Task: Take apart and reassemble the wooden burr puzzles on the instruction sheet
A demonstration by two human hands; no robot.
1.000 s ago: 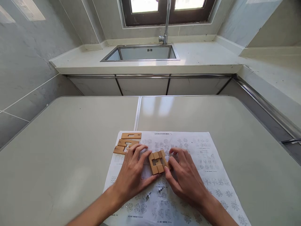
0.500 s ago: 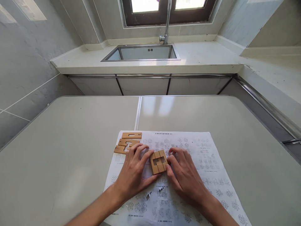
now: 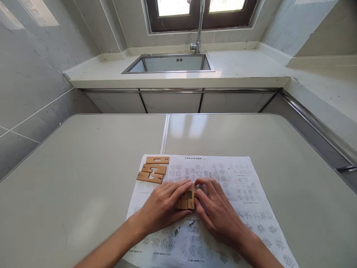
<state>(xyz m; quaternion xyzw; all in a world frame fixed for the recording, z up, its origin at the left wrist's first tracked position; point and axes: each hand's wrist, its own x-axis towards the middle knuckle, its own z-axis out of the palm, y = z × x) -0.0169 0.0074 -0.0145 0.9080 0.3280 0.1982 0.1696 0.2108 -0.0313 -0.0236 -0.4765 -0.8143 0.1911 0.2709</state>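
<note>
A small square of flat wooden puzzle pieces, set edge to edge with a gap inside, lies on the printed sheet. My left hand is wrapped over its left part, with fingers at the far edge and thumb at the near edge. Curled fingers of my right hand press against the right side. Beyond my left hand lie a slotted wooden piece marked 2 and two notched wooden pieces touching each other. Part of the square is hidden under my left fingers.
The sheet, with rows of line drawings and torn spots near the middle, lies on a pale table with a seam. Past the table's far edge is a white counter with a sink and a faucet.
My left hand has moved right and closed over the wooden square, which now sits straighter and is more covered. My right fingers have shifted slightly left along with its edge.
</note>
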